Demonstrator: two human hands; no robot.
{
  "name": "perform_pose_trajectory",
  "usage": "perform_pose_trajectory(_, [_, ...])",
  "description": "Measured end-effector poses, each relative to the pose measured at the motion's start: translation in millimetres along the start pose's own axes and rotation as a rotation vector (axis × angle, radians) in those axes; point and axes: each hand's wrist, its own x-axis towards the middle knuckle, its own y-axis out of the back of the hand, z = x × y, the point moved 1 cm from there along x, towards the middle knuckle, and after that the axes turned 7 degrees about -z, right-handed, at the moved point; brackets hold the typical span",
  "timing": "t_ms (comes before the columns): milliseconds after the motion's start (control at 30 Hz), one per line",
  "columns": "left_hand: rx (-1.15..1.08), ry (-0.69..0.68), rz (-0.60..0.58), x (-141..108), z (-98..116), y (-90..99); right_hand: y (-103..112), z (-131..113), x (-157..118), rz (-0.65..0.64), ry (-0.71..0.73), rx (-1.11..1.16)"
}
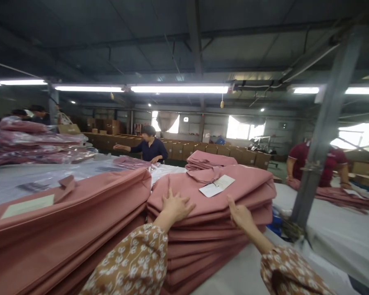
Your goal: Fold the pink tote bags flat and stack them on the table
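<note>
A tall stack of folded pink garments [203, 246] stands before me, its layers slightly uneven. A white paper tag [217, 186] lies on the top garment [249, 184], close to its collar. My left hand [176, 207] rests flat on that garment with its fingers spread. At the front edge, my right hand [242, 217] holds the same garment, thumb on top and the other fingers partly hidden at the fold. To the left is a second pile of pink garments [89, 217] with a pale tag [27, 207] on top.
Behind is another small pink pile [209, 159]. Plastic-wrapped garments [39, 139] are heaped at far left. A metal post [326, 123] rises at right. One co-worker [152, 149] stands across the table; another person [320, 164] handles pink garments at right. Cardboard boxes [184, 150] line the back.
</note>
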Motion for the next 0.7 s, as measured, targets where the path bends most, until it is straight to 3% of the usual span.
perform_pose_trajectory(133, [0.006,-0.001,-0.060,2.4,-3.8,-8.1,40.7,-38.5,14.5,0.119,0.424,-0.314])
perform_pose_trajectory(233, [0.005,0.009,-0.126,4.3,-2.6,-3.1,51.9,-39.9,40.2,0.138,0.582,-0.594])
perform_pose_trajectory(367, [-0.013,0.017,-0.210,7.9,-4.2,-2.0,53.3,3.3,67.2,0.088,0.434,-1.036])
perform_pose_trajectory(500, [-0.015,0.014,-0.260,10.7,-5.1,-6.6,53.2,41.3,72.1,0.004,0.319,-1.063])
perform_pose_trajectory(700, [-0.015,0.034,-0.271,10.2,-1.3,-12.5,51.0,50.5,67.6,-0.028,0.269,-1.072])
